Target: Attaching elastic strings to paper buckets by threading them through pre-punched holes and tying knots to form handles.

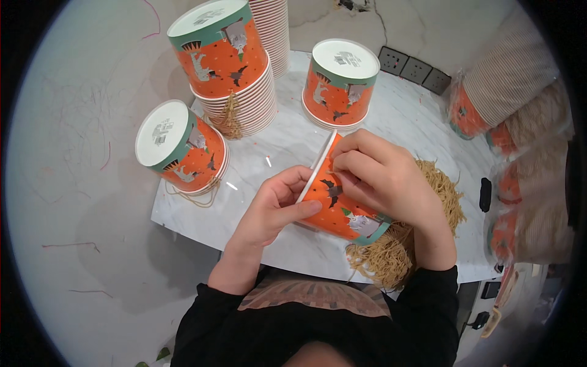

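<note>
While you hold the orange paper cup (336,208) on its side over the near edge of the white marble surface (275,147), let's run across from the left. Far left, a short stack of matching cups (180,147) sits upside down, straw-coloured string (202,196) trailing from under it. Next to it rises a taller upside-down stack (226,61), then a third one (340,82) further right.

Now your left hand (272,211): fingers curled round the rim end of the cup, thumb pressed flat on the orange wall, a firm but gentle wrap. Your right hand (379,177) comes over the top, fingers pinched tight at the rim, though what sits between the tips I cannot tell.

This cup looks light and thin-walled to me, likely to dent if you squeeze mid-body. The rolled rim and the teal-banded base are probably the stiff parts, so grip there. The printed coating may be a touch slick.

Beneath your right wrist lies a heap of tan string bundles (391,251), soft and prone to tangle. Far right, bagged stacks of cups (501,92) lean beside more bagged string.
</note>
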### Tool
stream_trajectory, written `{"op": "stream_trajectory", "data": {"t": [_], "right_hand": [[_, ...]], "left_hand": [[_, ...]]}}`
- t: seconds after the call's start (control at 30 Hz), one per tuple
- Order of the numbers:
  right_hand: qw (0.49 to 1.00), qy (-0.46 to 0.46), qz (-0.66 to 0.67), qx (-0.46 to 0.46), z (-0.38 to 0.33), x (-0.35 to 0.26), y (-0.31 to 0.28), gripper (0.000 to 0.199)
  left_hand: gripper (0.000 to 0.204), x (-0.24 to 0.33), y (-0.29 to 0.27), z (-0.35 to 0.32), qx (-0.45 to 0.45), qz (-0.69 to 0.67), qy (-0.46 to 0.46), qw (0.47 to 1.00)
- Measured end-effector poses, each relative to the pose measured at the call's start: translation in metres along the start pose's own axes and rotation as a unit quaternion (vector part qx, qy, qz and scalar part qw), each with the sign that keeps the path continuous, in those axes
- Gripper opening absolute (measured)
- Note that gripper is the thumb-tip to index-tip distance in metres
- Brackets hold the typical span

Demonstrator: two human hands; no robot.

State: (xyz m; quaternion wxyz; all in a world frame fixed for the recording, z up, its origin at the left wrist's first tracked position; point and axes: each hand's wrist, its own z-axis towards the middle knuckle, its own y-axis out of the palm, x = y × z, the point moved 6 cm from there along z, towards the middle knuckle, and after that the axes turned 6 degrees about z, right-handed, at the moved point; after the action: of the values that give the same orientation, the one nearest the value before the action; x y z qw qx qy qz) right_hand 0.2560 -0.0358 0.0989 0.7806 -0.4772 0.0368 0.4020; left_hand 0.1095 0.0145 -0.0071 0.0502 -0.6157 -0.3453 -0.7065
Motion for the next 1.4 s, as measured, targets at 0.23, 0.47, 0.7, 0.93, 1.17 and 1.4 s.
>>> {"op": "stream_trajectory", "data": {"t": [0.23,0.47,0.7,0.93,1.17,1.4], "right_hand": [[0.999,0.005,-0.036,-0.025,-0.002,-0.004,-0.002,0.024],[0.997,0.004,-0.069,-0.044,-0.002,-0.012,-0.001,0.022],[0.995,-0.005,-0.083,-0.046,-0.002,-0.012,0.001,0.021],[0.994,-0.02,-0.088,-0.065,-0.001,-0.019,0.002,0.022],[0.993,-0.028,-0.099,-0.062,-0.003,-0.018,0.005,0.031],[0.99,-0.021,-0.116,-0.076,-0.005,-0.019,0.007,0.03]], "left_hand": [[0.03,-0.005,0.006,0.004,0.031,-0.028,-0.017,0.999],[0.025,-0.013,0.001,0.006,0.024,-0.024,0.009,0.999],[0.027,-0.01,0.006,0.005,0.077,-0.083,-0.042,0.993],[0.03,-0.016,0.003,0.006,0.019,-0.045,-0.02,0.999],[0.026,-0.011,0.003,0.008,0.022,-0.017,0.006,1.0],[0.022,-0.013,0.002,0.01,0.041,0.002,0.018,0.999]]}}
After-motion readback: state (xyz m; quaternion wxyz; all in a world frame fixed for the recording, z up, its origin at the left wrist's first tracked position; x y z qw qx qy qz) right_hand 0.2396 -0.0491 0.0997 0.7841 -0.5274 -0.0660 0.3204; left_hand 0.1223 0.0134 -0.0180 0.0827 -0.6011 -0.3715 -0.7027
